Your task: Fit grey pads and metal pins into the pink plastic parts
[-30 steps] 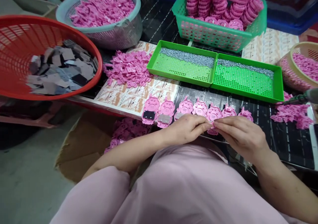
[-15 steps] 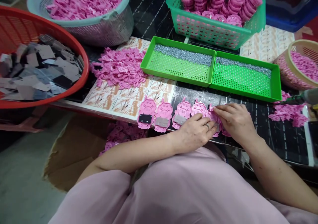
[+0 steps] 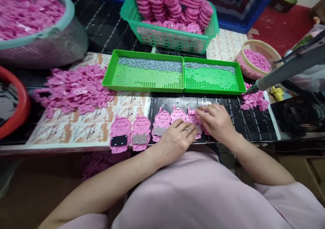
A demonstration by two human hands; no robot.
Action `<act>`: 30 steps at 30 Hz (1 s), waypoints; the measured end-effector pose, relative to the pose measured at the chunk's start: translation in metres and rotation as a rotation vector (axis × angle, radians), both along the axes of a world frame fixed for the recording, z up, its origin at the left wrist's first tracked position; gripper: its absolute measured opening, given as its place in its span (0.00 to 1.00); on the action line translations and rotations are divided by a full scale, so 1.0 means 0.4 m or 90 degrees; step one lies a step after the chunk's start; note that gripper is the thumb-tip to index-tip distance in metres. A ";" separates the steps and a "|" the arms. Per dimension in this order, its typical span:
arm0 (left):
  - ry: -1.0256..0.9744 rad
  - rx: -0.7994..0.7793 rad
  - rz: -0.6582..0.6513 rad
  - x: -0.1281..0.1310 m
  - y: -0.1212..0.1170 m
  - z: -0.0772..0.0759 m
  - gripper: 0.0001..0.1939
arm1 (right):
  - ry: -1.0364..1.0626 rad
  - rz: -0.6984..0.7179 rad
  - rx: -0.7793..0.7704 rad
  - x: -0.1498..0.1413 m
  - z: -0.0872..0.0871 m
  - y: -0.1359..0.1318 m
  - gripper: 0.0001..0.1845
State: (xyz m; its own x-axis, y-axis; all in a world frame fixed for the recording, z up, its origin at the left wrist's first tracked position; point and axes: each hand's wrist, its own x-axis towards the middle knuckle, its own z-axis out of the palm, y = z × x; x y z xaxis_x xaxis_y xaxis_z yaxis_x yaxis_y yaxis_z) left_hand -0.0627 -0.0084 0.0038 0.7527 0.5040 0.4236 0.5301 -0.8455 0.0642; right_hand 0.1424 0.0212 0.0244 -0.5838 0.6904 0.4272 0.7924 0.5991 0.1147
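Head cam: pink plastic housings (image 3: 161,120) being handled by left hand (image 3: 175,142) and right hand (image 3: 217,121).
Fingers (image 3: 203,111) curled on them, hold unclear; row could be knocked askew if bumped.

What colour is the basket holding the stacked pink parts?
The basket is green, best seen in the head view.

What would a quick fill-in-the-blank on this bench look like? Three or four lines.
1. The left hand wears a ____ on one finger.
2. The right hand touches the ____ end of the row of pink parts.
3. The leftmost pink part in that row bears a ____ patch.
4. The red basket sits at the ____ edge of the view.

Missing words: ring; right; black; left.
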 end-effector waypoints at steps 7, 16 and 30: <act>0.013 -0.013 -0.006 -0.001 0.003 0.010 0.10 | -0.022 -0.384 0.007 0.296 -0.002 -0.015 0.15; -0.086 -0.040 0.028 -0.003 0.004 0.045 0.08 | 0.118 -0.234 0.004 0.282 -0.022 -0.047 0.06; -0.439 -0.615 0.069 -0.052 -0.018 0.076 0.12 | 0.262 0.296 -0.018 -0.040 0.037 -0.078 0.22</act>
